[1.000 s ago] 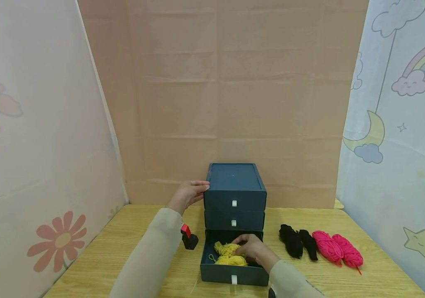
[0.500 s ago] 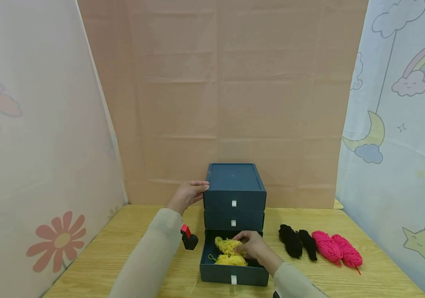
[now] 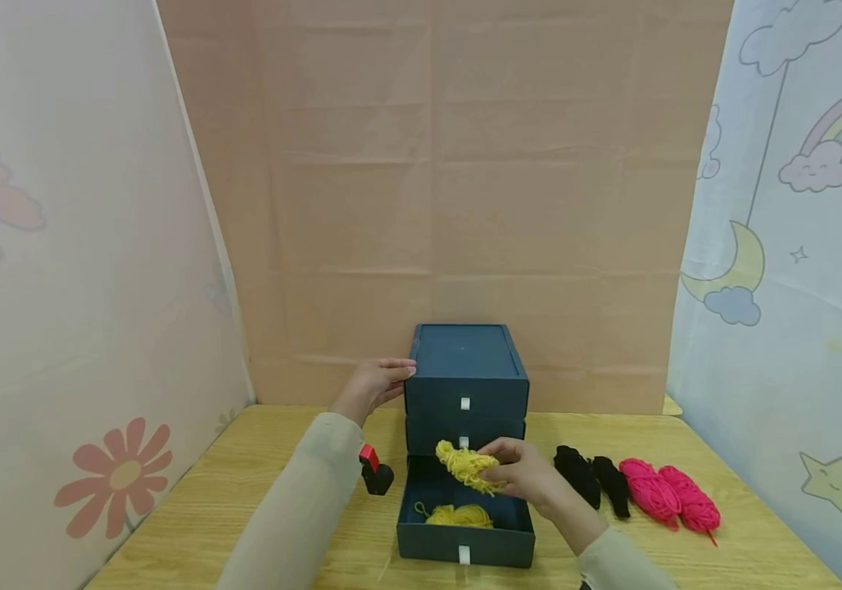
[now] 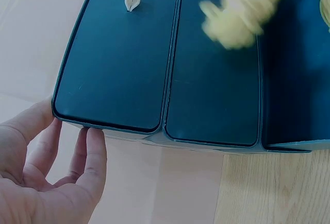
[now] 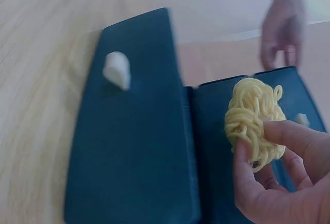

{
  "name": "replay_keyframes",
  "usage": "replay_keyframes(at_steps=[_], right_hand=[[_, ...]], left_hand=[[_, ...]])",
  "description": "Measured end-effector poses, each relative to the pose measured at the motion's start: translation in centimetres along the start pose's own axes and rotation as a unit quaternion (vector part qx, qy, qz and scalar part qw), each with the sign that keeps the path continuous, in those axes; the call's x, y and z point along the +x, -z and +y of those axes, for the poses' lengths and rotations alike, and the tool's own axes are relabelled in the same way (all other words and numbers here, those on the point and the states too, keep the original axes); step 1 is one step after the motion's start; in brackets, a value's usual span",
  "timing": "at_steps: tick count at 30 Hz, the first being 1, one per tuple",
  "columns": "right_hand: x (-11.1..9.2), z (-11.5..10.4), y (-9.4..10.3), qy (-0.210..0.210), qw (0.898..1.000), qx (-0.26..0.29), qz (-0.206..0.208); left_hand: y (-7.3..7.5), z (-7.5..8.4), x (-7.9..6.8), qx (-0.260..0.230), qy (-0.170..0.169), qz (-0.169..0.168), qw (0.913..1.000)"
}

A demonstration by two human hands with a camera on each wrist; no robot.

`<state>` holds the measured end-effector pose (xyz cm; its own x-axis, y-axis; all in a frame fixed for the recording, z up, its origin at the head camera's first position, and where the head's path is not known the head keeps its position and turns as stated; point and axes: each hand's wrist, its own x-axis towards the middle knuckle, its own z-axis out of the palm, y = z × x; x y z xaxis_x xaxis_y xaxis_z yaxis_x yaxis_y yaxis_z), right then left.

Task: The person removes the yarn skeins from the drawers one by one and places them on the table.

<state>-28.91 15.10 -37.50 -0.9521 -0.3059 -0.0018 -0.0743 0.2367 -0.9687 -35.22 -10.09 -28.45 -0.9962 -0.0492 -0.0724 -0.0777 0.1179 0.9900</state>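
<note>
In the head view a dark blue drawer box [image 3: 465, 352] stands at the back of the table, its bottom drawer [image 3: 414, 538] pulled out. My right hand [image 3: 527, 475] holds a skein of yellow yarn [image 3: 468, 465] above that drawer; in the right wrist view thumb and fingers pinch the skein [image 5: 252, 123]. A second yellow skein [image 3: 458, 515] lies inside the drawer. My left hand [image 3: 373, 387] rests against the box's upper left edge. The left wrist view has its fingers [image 4: 95, 157] touching the side near the top corner, with nothing held.
Two black yarn skeins [image 3: 578, 478] and two pink skeins [image 3: 670, 496] lie on the wooden table [image 3: 244, 500], right of the drawer. White pull tabs [image 3: 464, 403] mark the drawer fronts. A brown sheet [image 3: 428, 205] hangs behind, with patterned cloth [image 3: 782, 328] at the sides.
My right hand has lifted one yellow skein up out of the bottom drawer and slightly to the right. The left hand has stayed at the box edge.
</note>
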Motion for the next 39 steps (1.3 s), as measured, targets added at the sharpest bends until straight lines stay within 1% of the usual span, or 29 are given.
replay_keyframes(at_steps=[4,11,14,19,23,26,29,32,35,39], right_hand=[[-1.3,-0.8,1.7,0.003,1.000,0.013,0.013],[-3.8,-1.6,4.8,0.019,0.996,0.045,0.070],[-4.7,-1.4,6.2,0.017,0.993,0.052,0.103],[-5.8,0.1,8.2,-0.003,0.989,0.019,0.149],[-6.5,2.1,9.3,-0.028,0.988,-0.034,0.151],[-6.8,3.6,9.8,-0.050,0.988,-0.057,0.138],[-6.8,4.9,10.1,-0.071,0.986,-0.069,0.133],[-6.7,6.1,10.3,-0.081,0.987,-0.067,0.124],[-6.6,7.1,10.5,-0.085,0.987,-0.073,0.116],[-6.7,8.3,11.0,-0.082,0.989,-0.084,0.088]], left_hand=[[-0.1,0.1,-0.1,0.004,-0.002,0.000,1.0000],[-0.1,0.1,-0.2,0.004,-0.003,-0.005,1.0000],[-0.1,0.1,-0.3,0.008,-0.005,-0.005,0.9999],[-0.1,0.0,-0.2,0.007,-0.006,-0.006,0.9999],[-0.2,0.0,-0.3,0.008,-0.008,-0.005,0.9999],[-0.2,0.0,-0.3,0.010,-0.011,-0.004,0.9999],[-0.2,0.0,-0.3,0.008,-0.012,-0.004,0.9999],[-0.1,0.0,-0.3,0.004,-0.012,-0.003,0.9999],[-0.1,0.0,-0.3,0.004,-0.011,-0.003,0.9999],[-0.2,0.1,-0.3,0.005,-0.013,-0.003,0.9999]])
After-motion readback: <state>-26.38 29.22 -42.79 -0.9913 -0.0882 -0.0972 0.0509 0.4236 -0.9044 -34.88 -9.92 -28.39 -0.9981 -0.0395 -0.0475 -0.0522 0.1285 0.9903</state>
